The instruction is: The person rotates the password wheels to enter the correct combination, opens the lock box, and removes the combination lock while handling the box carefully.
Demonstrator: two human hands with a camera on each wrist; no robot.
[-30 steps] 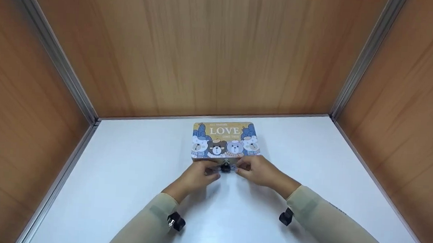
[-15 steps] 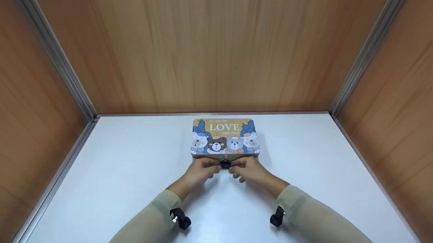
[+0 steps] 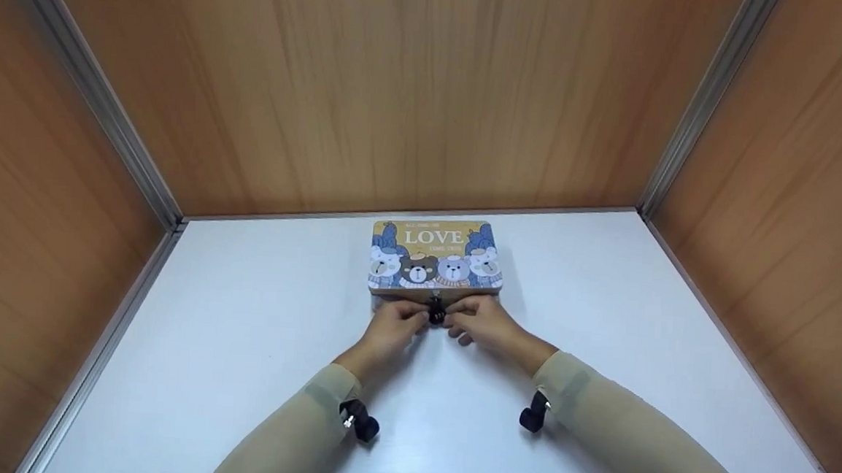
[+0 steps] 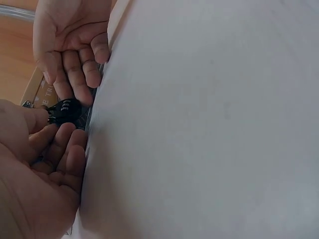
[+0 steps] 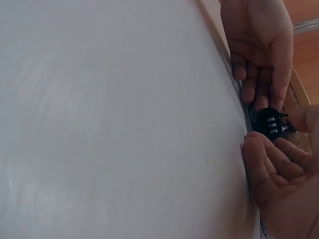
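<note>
A tin box (image 3: 434, 255) with bears and the word LOVE on its lid lies closed on the white table. From its front clasp hangs a black combination lock (image 3: 437, 313), its number wheels visible in the left wrist view (image 4: 66, 105) and right wrist view (image 5: 272, 125). The left hand (image 3: 389, 331) holds the lock from the left with bent fingers. On the other side, the right hand (image 3: 490, 325) pinches it between thumb and fingers. Both hands' fingertips partly cover the clasp and the box's front side.
The white table (image 3: 254, 329) is bordered by a wood-grain panel (image 3: 414, 104) at the back and similar panels at left and right, joined by grey metal strips. Each sleeve carries a small black device near the wrist.
The right hand has moved left, closer in on the lock, and its fingers have drawn together. The left hand has stayed beside the lock. The whole scene sits slightly higher in the head view.
</note>
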